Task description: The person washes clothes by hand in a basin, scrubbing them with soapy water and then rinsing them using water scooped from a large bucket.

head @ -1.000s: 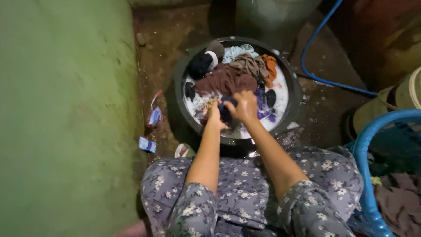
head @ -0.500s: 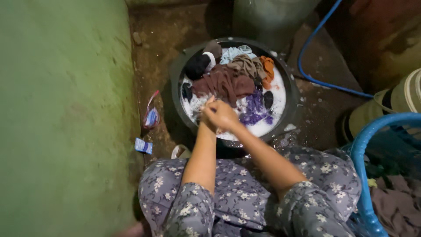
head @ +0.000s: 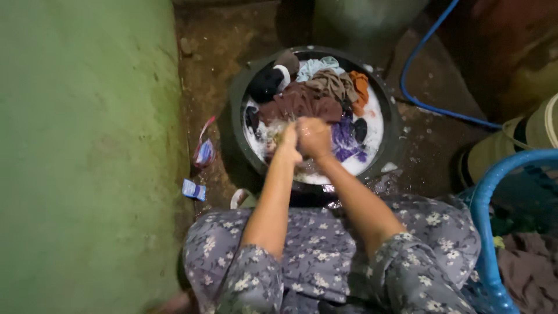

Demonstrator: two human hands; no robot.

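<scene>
A green wall (head: 87,163) fills the left of the frame. At its foot, left of centre, lie a small sachet (head: 204,152) and a blue packet (head: 194,190) on the dirt floor. In the upper centre sits a dark round basin (head: 239,93) of suds and soaked clothes (head: 302,103). Over its near half, the left hand (head: 288,141) and right hand (head: 314,136) are pressed together, both closed around a bunched wet cloth (head: 280,129) that barely shows between them. A blue hose (head: 427,40) runs upper right; a blue basket (head: 485,192) stands lower right.
</scene>
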